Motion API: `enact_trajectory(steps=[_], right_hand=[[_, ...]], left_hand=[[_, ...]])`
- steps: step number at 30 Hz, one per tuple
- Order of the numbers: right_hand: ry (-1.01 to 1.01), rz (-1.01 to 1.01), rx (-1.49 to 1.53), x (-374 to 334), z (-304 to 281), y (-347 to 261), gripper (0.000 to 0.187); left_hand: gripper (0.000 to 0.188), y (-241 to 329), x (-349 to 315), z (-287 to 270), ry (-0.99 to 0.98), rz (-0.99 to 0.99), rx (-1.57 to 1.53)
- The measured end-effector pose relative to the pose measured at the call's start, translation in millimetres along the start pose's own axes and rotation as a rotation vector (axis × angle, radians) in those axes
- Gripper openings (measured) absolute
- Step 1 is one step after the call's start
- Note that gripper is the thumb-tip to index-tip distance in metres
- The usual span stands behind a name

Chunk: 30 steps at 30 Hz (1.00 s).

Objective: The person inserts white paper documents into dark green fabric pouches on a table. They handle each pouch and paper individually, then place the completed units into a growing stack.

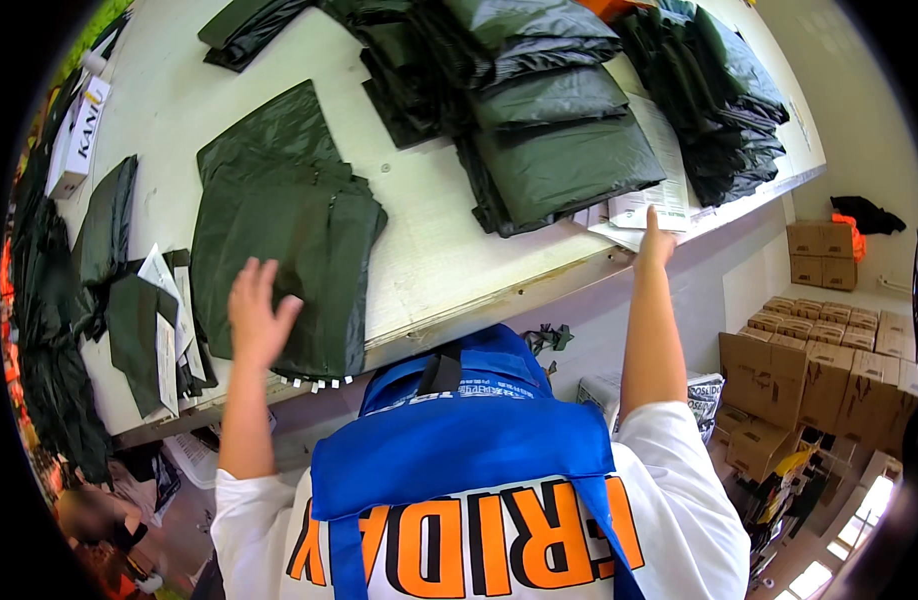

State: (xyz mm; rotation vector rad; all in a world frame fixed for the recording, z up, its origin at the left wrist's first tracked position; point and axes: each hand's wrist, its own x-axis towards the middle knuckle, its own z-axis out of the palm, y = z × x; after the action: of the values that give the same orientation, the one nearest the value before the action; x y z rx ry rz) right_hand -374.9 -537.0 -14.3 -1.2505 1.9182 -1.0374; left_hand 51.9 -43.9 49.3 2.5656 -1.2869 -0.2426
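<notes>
My left hand [259, 312] lies flat, fingers spread, on a folded dark green garment [299, 215] near the front edge of the white table [434, 240]. My right hand [657, 240] reaches far to the right and touches a stack of white printed paper sheets [651, 205] at the table's edge. Those sheets stick out from under a tall pile of folded dark green garments [549, 130]. Whether the right fingers pinch a sheet is hidden. A blue strap bag [469, 430] hangs on my chest.
Another dark garment heap [724, 100] sits at the far right of the table, folded pieces with paper slips [154, 330] at the left, and a white box [77, 135] at the far left. Brown cardboard cartons [829, 360] are stacked on the floor to the right.
</notes>
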Motion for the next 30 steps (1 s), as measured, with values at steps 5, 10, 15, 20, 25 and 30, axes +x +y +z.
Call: enact_trajectory(steps=[5,10,15,20,25,30], right_hand=[[0.295,0.251,-0.478,-2,13,-43,0.071],[0.177,0.092,-0.105,35,-21,2,0.036],[0.121,-0.343,-0.661,37,-65,-4,0.042],[0.273,-0.380,0.014,74,-122,-11,0.028],[0.465,-0.607,-0.062,8,-208,-91,0.031],[0.158,-0.454,0.521,-126,-189,-181,0.031]], left_hand=[[0.068,40,-12,55,-0.037,-0.223,0.162],[0.068,80,-1,45,-0.019,-0.259,0.147],[0.061,84,3,44,0.119,-0.210,0.102],[0.055,92,2,40,0.158,-0.156,-0.031],[0.032,80,3,38,0.224,-0.190,-0.217],[0.036,73,0,25,0.084,-0.052,-0.117]])
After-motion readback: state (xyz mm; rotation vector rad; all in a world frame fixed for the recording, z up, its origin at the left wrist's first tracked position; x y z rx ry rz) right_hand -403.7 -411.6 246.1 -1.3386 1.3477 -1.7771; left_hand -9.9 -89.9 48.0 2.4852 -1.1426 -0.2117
